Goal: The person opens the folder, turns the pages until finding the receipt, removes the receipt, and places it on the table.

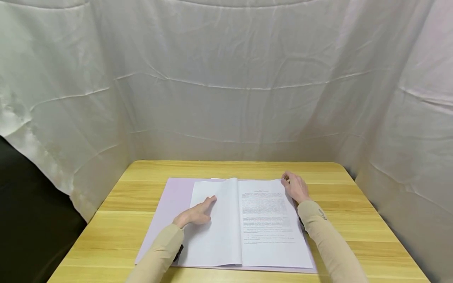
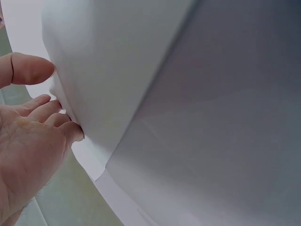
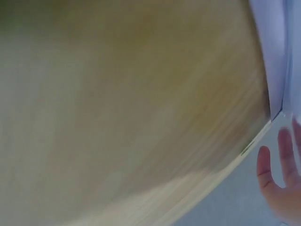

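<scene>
A printed document with loose white pages lies spread on a lilac folder (image 1: 178, 188). Its left page (image 1: 221, 232) is blank and bulges upward near the fold, while the right page (image 1: 269, 220) carries lines of small text. My left hand (image 1: 194, 214) rests on the left page with its thumb apart from the fingers; in the left wrist view its fingertips touch the white paper (image 2: 108, 61). At the top right corner of the right page, my right hand (image 1: 296, 188) pinches the paper between thumb and forefinger. The right wrist view shows its other fingers (image 3: 265, 167) spread beside the corner.
The folder lies near the front edge of a wooden table (image 1: 116, 220), with bare wood on both sides. Grey cloth curtains (image 1: 230, 110) hang behind and beside the table. A black area (image 1: 28, 220) shows at the far left.
</scene>
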Demonstrator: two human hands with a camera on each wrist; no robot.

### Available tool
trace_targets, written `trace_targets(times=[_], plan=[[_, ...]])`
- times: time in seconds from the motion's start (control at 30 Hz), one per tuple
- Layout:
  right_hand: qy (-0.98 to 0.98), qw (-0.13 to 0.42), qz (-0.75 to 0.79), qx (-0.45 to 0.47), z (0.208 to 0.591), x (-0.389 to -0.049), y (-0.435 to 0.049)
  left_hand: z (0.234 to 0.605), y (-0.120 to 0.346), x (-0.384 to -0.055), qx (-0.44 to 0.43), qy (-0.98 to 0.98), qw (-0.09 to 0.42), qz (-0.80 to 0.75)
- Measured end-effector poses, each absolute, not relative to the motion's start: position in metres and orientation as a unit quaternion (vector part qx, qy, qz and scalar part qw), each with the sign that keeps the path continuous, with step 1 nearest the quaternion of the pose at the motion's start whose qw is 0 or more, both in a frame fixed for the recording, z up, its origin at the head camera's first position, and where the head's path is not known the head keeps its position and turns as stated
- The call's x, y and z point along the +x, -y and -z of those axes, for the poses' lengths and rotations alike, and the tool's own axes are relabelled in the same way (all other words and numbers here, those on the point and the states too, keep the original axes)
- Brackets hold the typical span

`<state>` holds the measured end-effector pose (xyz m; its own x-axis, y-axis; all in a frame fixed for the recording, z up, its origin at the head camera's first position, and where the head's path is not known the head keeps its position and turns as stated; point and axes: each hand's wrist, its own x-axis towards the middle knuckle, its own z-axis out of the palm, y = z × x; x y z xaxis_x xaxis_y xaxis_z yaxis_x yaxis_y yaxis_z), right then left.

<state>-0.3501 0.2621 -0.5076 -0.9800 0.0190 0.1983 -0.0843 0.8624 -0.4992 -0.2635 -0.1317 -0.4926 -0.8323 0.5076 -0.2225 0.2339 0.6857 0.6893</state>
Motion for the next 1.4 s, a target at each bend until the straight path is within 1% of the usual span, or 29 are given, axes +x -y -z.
trace_targets(times=[0.23, 0.3, 0.53, 0.8, 1.13, 1.3, 1.4], plan=[[0.942, 0.111, -0.317, 0.025, 0.505, -0.347, -0.259, 0.494, 0.133, -0.264, 0.204, -0.895, 0.202, -0.341], [0.934, 0.102, -0.341, 0.031, 0.503, -0.346, -0.258, 0.494, 0.133, -0.264, 0.204, -0.895, 0.203, -0.342], [0.910, 0.030, -0.412, 0.045, 0.497, -0.338, -0.256, 0.494, 0.133, -0.265, 0.205, -0.894, 0.201, -0.345], [0.874, -0.057, -0.474, 0.086, 0.495, -0.328, -0.264, 0.493, 0.133, -0.265, 0.204, -0.891, 0.206, -0.349], [0.798, -0.168, -0.569, 0.104, 0.484, -0.302, -0.274, 0.492, 0.132, -0.261, 0.201, -0.885, 0.204, -0.367], [0.782, -0.197, -0.581, 0.110, 0.479, -0.291, -0.275, 0.487, 0.131, -0.259, 0.207, -0.885, 0.208, -0.361], [0.774, -0.205, -0.587, 0.116, 0.477, -0.285, -0.274, 0.485, 0.130, -0.259, 0.219, -0.883, 0.203, -0.361]])
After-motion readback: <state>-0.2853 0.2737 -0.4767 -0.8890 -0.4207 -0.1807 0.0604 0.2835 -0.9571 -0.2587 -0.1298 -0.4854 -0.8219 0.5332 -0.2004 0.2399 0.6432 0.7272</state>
